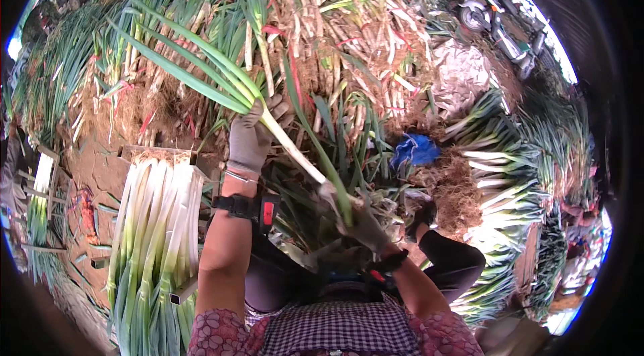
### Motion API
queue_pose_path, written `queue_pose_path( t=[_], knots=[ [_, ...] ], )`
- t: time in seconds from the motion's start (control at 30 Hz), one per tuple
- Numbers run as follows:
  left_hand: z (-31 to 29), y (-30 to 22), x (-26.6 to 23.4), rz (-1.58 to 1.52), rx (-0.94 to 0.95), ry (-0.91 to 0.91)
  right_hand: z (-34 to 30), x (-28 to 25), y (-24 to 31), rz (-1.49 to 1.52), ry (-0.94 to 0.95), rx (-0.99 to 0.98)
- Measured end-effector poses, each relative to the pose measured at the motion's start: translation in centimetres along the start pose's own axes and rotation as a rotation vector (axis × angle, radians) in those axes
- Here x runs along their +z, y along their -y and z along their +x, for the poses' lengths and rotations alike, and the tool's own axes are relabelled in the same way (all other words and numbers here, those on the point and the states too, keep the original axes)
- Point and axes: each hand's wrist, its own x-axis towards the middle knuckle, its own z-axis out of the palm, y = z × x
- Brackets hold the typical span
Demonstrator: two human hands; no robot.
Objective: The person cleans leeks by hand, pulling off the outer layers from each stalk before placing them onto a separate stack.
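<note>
A long green onion [293, 148] slants across the middle, its green leaves up to the left and its white stem down to the right. My left hand [251, 136], in a grey glove, is closed around it where the leaves meet the stem. Near its lower end, my gloved right hand [367, 228] grips a loose green outer leaf [327, 161] that runs up beside the stem. Whether the right fingers also touch the root end is hard to make out. Beneath both hands lies a heap of stripped leaves [288, 185].
Bundled unpeeled green onions [335, 41] with red ties pile up ahead. At left, cleaned ones [151, 202] rest in a metal rack [184, 290]. More cleaned onions [503, 202] are stacked at right, beside a blue cloth or bag [414, 150]. A scooter [503, 34] stands far right.
</note>
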Motion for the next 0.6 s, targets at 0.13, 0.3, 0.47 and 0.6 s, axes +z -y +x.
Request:
queue_pose_path(
  t=[0.13,0.3,0.47,0.6],
  knots=[
    [-0.2,0.1,-0.4,0.047,-0.008,0.143,-0.4,-3.2,-1.6,-0.243,0.064,0.143],
    [-1.4,3.5,2.6,0.036,-0.061,0.286,8.9,-5.7,12.5,0.247,-0.489,-0.358],
    [-3.4,3.1,3.4,0.114,-0.051,0.402,10.7,-6.7,15.1,0.926,-0.235,-0.164],
    [-3.7,2.8,2.6,0.180,-0.157,0.353,9.8,-6.9,15.3,1.341,0.069,0.025]
  ],
)
